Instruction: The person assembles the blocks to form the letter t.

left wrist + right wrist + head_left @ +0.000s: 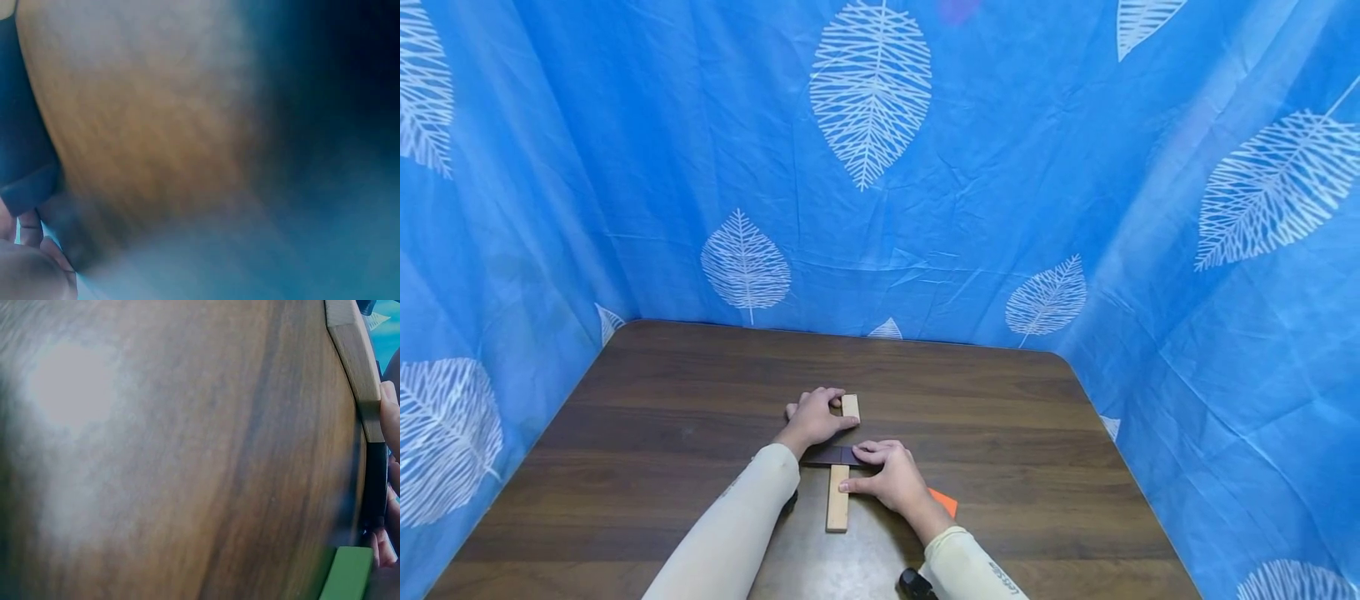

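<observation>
Alignment matters: left grip (815, 417) pinches far block (850, 407); right grip (895, 480), half-open against dark bar (826, 455) and strip (837, 507), should square them.

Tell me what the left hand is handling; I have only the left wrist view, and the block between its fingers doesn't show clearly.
Observer: The head view shows the left hand with its thumb and a finger at a short pale block.
Operator: Place the right hand for me.
Observer: The right hand has its thumb against a longer pale block.
Operator: Report anything bright near it.
Observer: An orange piece lies beside the right wrist, partly hidden.
</observation>
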### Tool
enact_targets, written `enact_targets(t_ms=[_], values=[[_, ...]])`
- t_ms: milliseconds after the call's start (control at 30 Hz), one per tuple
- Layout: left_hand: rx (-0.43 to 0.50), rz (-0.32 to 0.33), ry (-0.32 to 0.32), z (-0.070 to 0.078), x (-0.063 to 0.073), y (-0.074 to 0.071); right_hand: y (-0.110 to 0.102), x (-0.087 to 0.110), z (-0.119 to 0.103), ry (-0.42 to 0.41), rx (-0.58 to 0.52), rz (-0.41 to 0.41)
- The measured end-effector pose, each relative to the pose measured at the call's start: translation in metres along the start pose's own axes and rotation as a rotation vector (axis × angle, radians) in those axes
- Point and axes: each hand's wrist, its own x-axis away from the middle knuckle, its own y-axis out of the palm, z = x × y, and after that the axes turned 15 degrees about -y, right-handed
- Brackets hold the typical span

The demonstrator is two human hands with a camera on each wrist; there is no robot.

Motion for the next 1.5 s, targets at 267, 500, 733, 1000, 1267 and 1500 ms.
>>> enact_targets(t_ms=[267,500,733,1000,1267,1500], values=[[0.067,0.029,0.038,-0.005,0.003,0.003,0.003,-0.001,-0.002,-0.027,-0.003,-0.006],[0.249,-0.016,0.099,-0.006,0.008,0.001,0.003,-0.001,-0.001,-0.029,-0.022,0.003],[0.237,-0.021,0.103,-0.008,0.013,-0.004,0.0,0.002,0.001,-0.01,-0.015,0.008],[0.137,-0.028,0.078,-0.012,0.021,-0.006,0.0,0.001,0.003,-0.014,0.005,-0.01],[0.09,-0.027,0.079,-0.015,0.023,-0.005,-0.001,0.001,0.0,-0.012,-0.001,-0.023],[-0.046,-0.011,0.083,-0.016,0.027,-0.007,0.0,0.002,-0.003,-0.001,-0.003,-0.023]])
